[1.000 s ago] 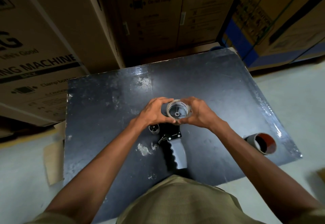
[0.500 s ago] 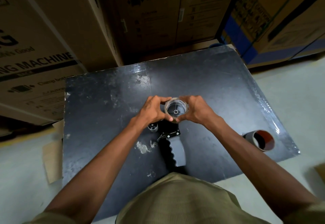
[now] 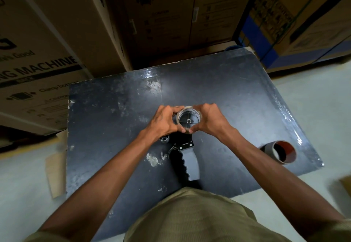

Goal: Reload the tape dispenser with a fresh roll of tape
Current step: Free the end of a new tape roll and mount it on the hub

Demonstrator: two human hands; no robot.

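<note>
On the black table (image 3: 114, 108), mid-surface, nearer the person:

Tape dispenser (image 3: 187, 150): lying flat, grey ribbed handle toward the person. Rigid plastic and metal, likely light; the handle is the natural place to hold it.

Spare roll (image 3: 281, 151): red-brown core, lying near the table's right edge, well apart.

Fresh roll of tape (image 3: 189, 121): clear, seated on or over the dispenser's hub; whether fully home cannot be told. Stiff ring, smooth and probably slippery; best taken by the outer rim, pressed evenly.

Left hand (image 3: 164, 123), right hand (image 3: 209, 121): both grasping the roll's rim from opposite sides.
</note>
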